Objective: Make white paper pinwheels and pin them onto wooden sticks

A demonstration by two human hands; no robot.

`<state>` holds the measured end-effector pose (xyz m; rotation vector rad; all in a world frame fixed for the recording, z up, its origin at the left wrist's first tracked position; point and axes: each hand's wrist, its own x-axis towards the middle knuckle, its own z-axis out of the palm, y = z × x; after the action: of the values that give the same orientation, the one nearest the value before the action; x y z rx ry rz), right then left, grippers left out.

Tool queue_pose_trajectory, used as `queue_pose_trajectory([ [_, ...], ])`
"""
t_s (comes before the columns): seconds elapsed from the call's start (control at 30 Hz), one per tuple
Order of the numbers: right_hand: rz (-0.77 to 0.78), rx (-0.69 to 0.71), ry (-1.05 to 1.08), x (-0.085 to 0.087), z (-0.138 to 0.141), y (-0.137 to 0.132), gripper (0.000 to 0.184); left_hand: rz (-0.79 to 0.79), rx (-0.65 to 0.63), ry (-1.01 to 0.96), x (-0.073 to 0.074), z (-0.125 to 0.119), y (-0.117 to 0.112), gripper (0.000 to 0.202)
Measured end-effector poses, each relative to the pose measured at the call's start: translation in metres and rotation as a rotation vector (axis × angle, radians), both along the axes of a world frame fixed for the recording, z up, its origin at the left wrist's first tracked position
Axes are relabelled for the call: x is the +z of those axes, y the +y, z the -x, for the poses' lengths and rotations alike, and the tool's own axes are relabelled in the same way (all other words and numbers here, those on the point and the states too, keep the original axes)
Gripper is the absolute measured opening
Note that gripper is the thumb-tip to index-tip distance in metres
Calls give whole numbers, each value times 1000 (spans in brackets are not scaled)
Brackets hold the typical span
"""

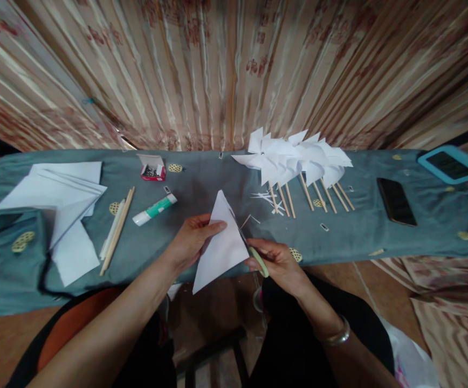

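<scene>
Frame centre: left hand (pixel 191 237), pinching paper (pixel 222 242); right hand (pixel 277 263), curled round scissors (pixel 260 262). Possible fault: crooked cut, from paper slipping.

The person's left hand (pixel 189 241) and right hand (pixel 276 264) are both bare, with slim fingers, and the left forearm (pixel 115 326) and right forearm (pixel 318 310) show uncovered skin, with no sleeve cloth on the parts in view. A bracelet (pixel 342 332), silvery, smooth, shiny and fairly broad, rings the right wrist at the lower right of the frame. Black legwear (pixel 286 337) covers the thighs at the bottom centre, plain and matt, its folds lost in shadow.
</scene>
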<state>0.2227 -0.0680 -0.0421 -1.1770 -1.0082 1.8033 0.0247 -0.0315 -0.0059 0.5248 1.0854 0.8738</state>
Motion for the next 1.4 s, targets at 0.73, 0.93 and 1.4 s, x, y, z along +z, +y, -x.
queue_pose_trajectory([
  [0.73, -127, -24, 16, -6, 2, -1, 33, 27, -55, -67, -2, -3, -7, 28],
  [0.93, -124, -39, -13, -7, 2, -1, 33, 25, -66, -76, -4, -4, -7, 27],
  [1.4, -134, -70, -62, -6, 2, -1, 33, 52, -114, -109, -8, -9, -9, 27],
])
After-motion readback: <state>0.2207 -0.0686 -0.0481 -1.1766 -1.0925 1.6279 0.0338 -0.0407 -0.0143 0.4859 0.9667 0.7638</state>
